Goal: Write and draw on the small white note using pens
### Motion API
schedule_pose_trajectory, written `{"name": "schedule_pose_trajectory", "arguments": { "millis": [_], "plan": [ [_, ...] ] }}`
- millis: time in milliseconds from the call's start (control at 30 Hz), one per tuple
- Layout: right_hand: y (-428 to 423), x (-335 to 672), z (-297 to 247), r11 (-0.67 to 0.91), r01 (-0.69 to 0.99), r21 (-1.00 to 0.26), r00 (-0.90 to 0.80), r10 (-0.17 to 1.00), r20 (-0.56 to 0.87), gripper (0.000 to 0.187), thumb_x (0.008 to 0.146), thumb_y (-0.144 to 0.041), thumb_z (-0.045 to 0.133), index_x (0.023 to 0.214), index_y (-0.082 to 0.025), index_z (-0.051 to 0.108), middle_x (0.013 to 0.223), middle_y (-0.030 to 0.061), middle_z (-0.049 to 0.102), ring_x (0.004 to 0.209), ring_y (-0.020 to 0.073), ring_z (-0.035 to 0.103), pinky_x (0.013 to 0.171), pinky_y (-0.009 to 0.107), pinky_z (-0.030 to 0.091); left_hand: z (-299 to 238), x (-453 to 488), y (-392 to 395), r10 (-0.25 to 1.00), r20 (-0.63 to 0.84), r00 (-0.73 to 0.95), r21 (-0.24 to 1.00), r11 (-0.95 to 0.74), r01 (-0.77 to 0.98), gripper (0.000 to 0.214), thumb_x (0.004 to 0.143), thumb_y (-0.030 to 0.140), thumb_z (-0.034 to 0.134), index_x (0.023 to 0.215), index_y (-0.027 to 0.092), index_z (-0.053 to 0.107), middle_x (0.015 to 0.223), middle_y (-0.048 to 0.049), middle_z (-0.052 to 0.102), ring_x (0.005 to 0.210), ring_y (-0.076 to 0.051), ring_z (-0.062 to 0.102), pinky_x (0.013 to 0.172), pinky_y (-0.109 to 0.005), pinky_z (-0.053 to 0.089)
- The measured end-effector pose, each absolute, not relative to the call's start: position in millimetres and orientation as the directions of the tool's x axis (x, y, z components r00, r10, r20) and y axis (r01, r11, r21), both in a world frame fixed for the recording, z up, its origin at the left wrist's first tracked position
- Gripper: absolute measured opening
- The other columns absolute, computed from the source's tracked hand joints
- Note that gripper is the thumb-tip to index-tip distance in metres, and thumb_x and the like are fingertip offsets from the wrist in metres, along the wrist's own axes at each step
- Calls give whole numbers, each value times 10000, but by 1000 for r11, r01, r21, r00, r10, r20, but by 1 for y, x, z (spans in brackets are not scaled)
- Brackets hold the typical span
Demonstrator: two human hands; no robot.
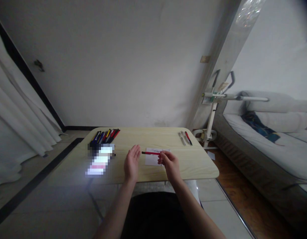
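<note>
My right hand [169, 163] pinches a red pen [152, 153] near one end, its dark end pointing left. The pen is level above a white sheet of paper [151, 161] on the table. To the left, my left hand [132, 162] is held upright with fingers stretched out and nothing in it; a small gap separates it from the pen's dark end. Several pens in mixed colours [105, 136] lie side by side at the table's back left. A smaller group of pens [185, 138], silver and red, lies at the back right.
The light wood table [143, 136] stands against a grey wall. A blurred-out bright rectangle [101, 161] covers the table's left part. On the right are a white exercise machine [212, 116] and a sofa [273, 139]; a white curtain [16, 126] hangs at left.
</note>
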State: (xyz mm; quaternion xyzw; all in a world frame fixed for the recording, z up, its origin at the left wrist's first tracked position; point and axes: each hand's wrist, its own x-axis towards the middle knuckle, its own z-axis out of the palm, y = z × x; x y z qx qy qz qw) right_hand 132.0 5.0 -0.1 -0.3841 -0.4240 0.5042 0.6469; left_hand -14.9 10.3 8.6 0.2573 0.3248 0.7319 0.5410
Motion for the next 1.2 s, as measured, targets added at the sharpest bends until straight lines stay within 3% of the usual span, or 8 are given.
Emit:
{"name": "schedule_pose_trajectory", "arguments": {
  "millis": [367,467,800,900,1000,1100,1200],
  "plan": [
    [5,131,-2,191,-350,-917,110,981,162,171,696,-315,600,746,-152,593,598,-6,570,508,101,527,510,237,438,4,-18,10,946,26,-322,813,-208,-544,444,839,409,309,1142,144,495,1313,-103,378,1204,-167,336,1022,-306,215],
    [5,126,-5,185,-329,-926,86,982,166,185,695,-314,604,736,-135,594,576,1,568,494,103,527,507,241,445,1,-5,8,970,75,-231,852,-183,-491,406,822,395,379,1097,147,543,1262,-92,449,1197,-186,348,1026,-305,209],
    [5,128,-11,126,-373,-919,73,992,107,214,660,-337,638,711,-131,603,564,7,584,460,108,530,478,248,450,-2,1,6,974,101,-204,878,-184,-442,386,800,389,428,1085,156,544,1185,-101,523,1137,-200,429,975,-330,306],
    [7,128,-14,111,-392,-913,91,993,81,226,647,-342,648,714,-129,611,575,13,588,461,107,532,472,243,448,-3,-1,3,973,57,-222,888,-151,-434,379,771,385,476,1062,152,539,1088,-112,580,1009,-203,539,872,-328,411],
    [7,128,-14,110,-392,-913,107,992,74,247,637,-348,655,731,-123,613,578,17,589,461,106,532,467,236,445,-3,0,0,985,24,-168,912,-91,-400,402,720,399,542,1021,132,534,887,-98,634,725,-177,625,666,-305,493],
    [6,128,-13,101,-403,-910,91,993,70,244,636,-345,657,727,-123,611,581,16,592,465,103,530,470,232,446,-3,3,-2,994,13,-112,924,-55,-379,371,674,399,593,896,104,559,688,-50,617,538,-126,589,537,-253,478],
    [4,127,-12,78,-430,-900,71,996,52,242,626,-335,669,734,-126,608,572,11,591,473,106,533,474,234,456,-4,4,-2,995,1,-96,919,-39,-393,332,664,392,606,807,97,553,642,-41,604,519,-118,577,520,-242,467]
  ]
}}
